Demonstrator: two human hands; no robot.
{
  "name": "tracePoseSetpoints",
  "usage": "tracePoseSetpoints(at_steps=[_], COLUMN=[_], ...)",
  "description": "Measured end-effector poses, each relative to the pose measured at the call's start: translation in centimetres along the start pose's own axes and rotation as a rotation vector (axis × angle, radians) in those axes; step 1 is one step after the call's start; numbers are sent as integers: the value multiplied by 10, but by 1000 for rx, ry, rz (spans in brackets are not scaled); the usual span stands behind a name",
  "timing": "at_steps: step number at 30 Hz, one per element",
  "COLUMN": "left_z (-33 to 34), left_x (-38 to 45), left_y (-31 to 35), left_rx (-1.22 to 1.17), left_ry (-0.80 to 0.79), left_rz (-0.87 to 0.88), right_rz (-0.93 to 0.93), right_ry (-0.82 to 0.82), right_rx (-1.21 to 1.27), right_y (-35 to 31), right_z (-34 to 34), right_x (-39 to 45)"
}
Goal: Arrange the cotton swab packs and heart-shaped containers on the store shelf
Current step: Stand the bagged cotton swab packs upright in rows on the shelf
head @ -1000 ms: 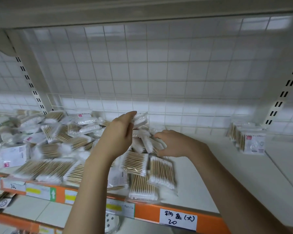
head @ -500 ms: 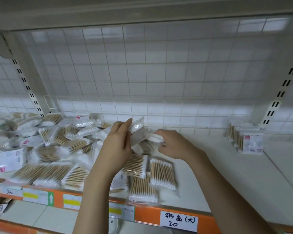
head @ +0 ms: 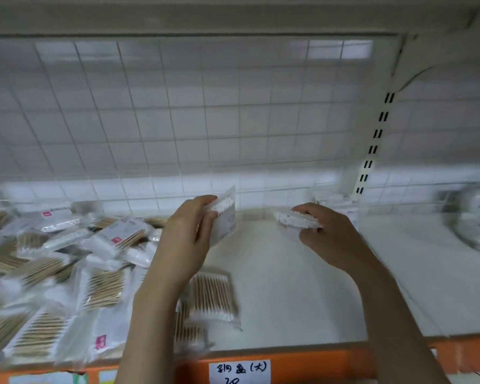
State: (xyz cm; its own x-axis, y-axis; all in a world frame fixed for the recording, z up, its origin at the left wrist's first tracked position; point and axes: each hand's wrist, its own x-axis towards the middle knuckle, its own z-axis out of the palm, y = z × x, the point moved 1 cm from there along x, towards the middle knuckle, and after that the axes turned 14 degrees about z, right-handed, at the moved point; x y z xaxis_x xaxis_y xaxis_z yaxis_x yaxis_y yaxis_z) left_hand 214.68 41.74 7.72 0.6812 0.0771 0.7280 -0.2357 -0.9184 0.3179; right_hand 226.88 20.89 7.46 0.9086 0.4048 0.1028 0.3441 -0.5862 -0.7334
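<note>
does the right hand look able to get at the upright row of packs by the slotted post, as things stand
Probably yes, but not to take one: the right hand is just in front of the upright packs with nothing between, yet it already grips a swab pack.

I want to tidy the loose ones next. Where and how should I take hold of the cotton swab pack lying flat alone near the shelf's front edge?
Pinch the cotton swab pack by its right long edge, coming from the bare shelf side. It lies flat, and its left side is crowded by the left hand's forearm and the pile.
</note>
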Motion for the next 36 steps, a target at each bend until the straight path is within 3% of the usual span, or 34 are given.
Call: tracePoseSetpoints(at_steps=[6, 13, 18, 25, 36], left_z=[28, 60, 76, 87, 94], left_x=[17, 29, 32, 31, 30], left_y=[10, 27, 34, 40, 42], left_rx=[-65, -70, -86, -67, -21], left_ry=[-74, -165, -171, -188, -195], left_rz=[29, 86, 100, 65, -11], right_rz=[136, 247, 217, 263, 153], right_ry=[72, -15, -48, 89, 142], right_rx=[25, 56, 25, -7, -128], right_y=[41, 76, 93, 122, 135], right_z=[-35, -54, -57, -53, -56], right_x=[-4, -7, 3, 23, 64])
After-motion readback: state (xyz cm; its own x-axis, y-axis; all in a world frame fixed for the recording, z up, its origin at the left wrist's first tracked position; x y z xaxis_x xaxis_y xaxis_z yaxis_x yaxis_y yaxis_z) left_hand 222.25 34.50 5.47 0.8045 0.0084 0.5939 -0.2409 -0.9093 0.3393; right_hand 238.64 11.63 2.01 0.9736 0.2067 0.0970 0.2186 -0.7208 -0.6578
